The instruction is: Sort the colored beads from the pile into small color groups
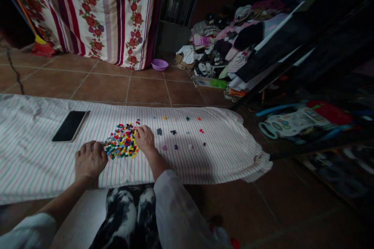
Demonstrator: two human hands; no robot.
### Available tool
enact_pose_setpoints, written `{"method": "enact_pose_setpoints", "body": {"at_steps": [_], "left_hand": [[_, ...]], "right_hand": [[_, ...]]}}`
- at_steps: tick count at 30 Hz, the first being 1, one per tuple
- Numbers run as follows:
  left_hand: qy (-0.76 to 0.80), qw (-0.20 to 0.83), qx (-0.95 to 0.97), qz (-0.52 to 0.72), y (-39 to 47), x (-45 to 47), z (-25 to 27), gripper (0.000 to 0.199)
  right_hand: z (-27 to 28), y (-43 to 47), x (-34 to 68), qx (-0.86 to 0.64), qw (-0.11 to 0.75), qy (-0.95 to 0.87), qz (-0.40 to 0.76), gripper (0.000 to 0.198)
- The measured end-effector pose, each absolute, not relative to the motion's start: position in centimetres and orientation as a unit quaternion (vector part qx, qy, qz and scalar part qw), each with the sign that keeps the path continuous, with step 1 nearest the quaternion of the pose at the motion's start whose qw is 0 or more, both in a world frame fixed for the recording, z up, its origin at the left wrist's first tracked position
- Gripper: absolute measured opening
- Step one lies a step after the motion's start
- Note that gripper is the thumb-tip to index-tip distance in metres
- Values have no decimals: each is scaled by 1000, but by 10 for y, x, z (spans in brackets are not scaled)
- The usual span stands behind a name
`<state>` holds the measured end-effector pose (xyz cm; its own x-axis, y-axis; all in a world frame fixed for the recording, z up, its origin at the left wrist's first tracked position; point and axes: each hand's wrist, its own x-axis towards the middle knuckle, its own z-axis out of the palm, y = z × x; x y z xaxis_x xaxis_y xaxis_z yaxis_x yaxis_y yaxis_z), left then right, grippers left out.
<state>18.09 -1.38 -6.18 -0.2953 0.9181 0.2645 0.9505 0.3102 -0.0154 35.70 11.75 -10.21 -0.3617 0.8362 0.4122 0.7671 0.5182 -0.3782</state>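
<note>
A heap of small, many-coloured, block-like pieces [121, 140] lies on a striped cloth [228, 155]. My left hand [90, 159] rests palm down at the heap's left edge, its fingers loosely bent and apart. At the right edge, my right hand [144, 138] reaches in with fingers drawn together; its fingertips and anything between them are hidden. To its right, little groups sorted by colour stand in rows, among them grey pieces [159, 131], black pieces [173, 132], a green group [187, 118], red pieces [201, 131] and pink pieces [164, 148].
A dark-screened phone [70, 126] lies on the cloth at the left. Beyond are a floral curtain [108, 15], a purple basin [159, 65], a broom [42, 46] and heaped clothes [228, 42]. A colourful baby-seat-like item [292, 122] is at the right.
</note>
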Motion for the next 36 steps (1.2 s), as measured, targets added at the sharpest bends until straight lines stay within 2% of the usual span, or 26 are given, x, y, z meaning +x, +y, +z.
{"method": "enact_pose_setpoints", "body": {"at_steps": [10, 19, 24, 30, 36], "left_hand": [[-799, 117, -584, -83, -15, 181, -64, 31], [-809, 94, -576, -62, -13, 182, -59, 30], [-808, 91, -578, -74, -12, 180, -61, 32], [-799, 103, -586, -88, -13, 177, -65, 32], [-805, 86, -581, -84, -13, 177, -63, 31]], "right_hand": [[-100, 116, 358, -476, 280, -831, 65, 21], [-97, 119, 360, -489, 323, -802, 118, 17], [-98, 120, 362, -517, 380, -756, 130, 20], [-78, 112, 388, -476, 487, -719, 140, 26], [-58, 95, 448, -533, 515, -663, 108, 27]]}}
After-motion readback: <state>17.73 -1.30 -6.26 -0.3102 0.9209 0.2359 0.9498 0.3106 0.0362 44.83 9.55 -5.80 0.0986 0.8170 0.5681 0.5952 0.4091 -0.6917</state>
